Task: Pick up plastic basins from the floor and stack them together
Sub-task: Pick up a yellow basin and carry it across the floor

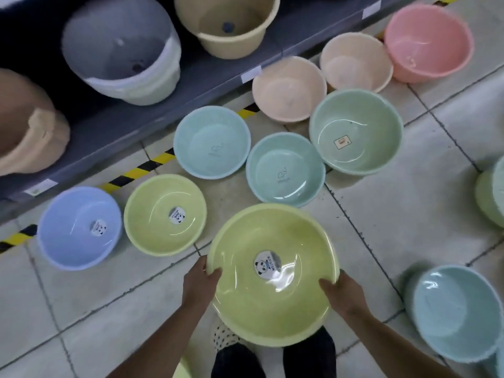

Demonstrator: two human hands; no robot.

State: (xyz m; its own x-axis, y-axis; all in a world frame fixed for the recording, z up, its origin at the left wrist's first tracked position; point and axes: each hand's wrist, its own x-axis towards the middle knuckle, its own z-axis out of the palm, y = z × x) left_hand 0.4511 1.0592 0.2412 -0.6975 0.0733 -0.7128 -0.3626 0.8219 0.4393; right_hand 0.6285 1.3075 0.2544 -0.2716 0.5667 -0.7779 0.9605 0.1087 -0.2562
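Note:
I hold a large yellow-green basin (272, 309) with a panda sticker above the floor, in front of my feet. My left hand (200, 282) grips its left rim, thumb inside. My right hand (342, 294) grips its right rim the same way. On the tiled floor lie a smaller yellow-green basin (165, 214), a blue basin (79, 227), two teal basins (212, 141) (285, 169), a green basin (356, 130), two cream basins (289, 88) (356, 61) and a pink basin (428, 40).
A low grey shelf (191, 85) along the back carries a grey bucket (120, 47), a beige bucket (226, 20) and a brown tub (24, 124). Striped tape (141, 169) marks its foot. A light-blue basin (455, 309) sits at right, green basins (491, 197) at the edge.

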